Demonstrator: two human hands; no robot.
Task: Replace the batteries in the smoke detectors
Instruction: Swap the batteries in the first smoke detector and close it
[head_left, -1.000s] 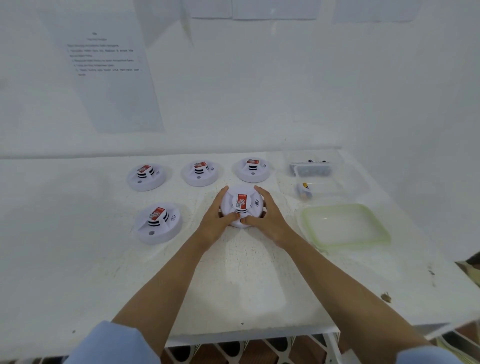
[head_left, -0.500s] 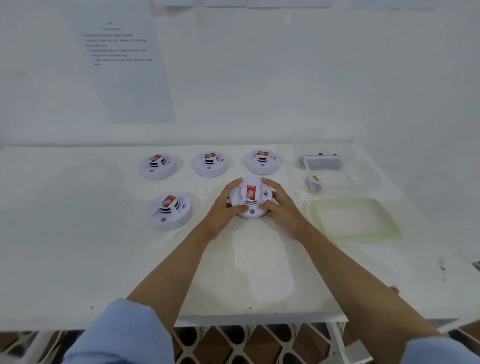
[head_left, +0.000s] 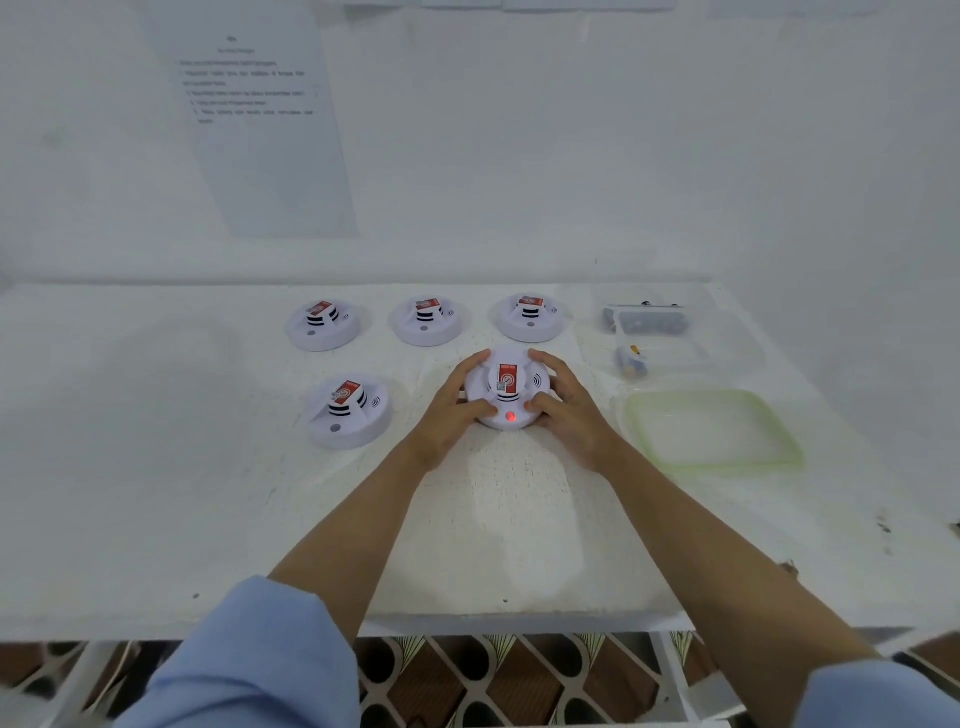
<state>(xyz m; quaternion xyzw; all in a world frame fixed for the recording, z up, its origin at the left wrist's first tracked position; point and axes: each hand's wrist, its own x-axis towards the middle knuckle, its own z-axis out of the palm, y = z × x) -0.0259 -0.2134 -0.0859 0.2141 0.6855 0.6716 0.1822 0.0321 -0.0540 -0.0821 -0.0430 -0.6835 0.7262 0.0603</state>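
**Both hands on the front detector – red light on**

Looking down at a white painted table (head_left: 156, 467) pushed up against a white wall (head_left: 571, 156). Gripping a round white plastic smoke detector (head_left: 508, 389) from both sides – left hand (head_left: 452, 410) curled round its left edge, right hand (head_left: 569, 410) curled round the right, fingers over the far rim and thumbs on the near side. No slack in either grip, both snug against the housing. Seems to sit flat on the table, front row, a bit right of centre. Has a red-and-white sticker (head_left: 508, 376) on the raised middle, facing up, plus a small red light (head_left: 510, 416) glowing on the near edge between the two thumbs.

Four more round white detectors (head_left: 323, 325) (head_left: 428, 321) (head_left: 530, 317) (head_left: 347, 411) around it: three in a row at the back, one at front left, near the left hand but not touching. Same red sticker on each.

Off to the right, a clear plastic tub (head_left: 727, 343) with dark batteries (head_left: 644, 318) bunched at its far end, too blurry to count. Just in front of that, a clear flat lid with a pale green rim (head_left: 714, 462), lying on the table, near the right hand but apart from it.

Up on the wall at left, a printed sheet of paper (head_left: 260, 156), text too small to read. At the bottom of the view, light blue sleeves (head_left: 249, 660) pushed up, forearms bare.
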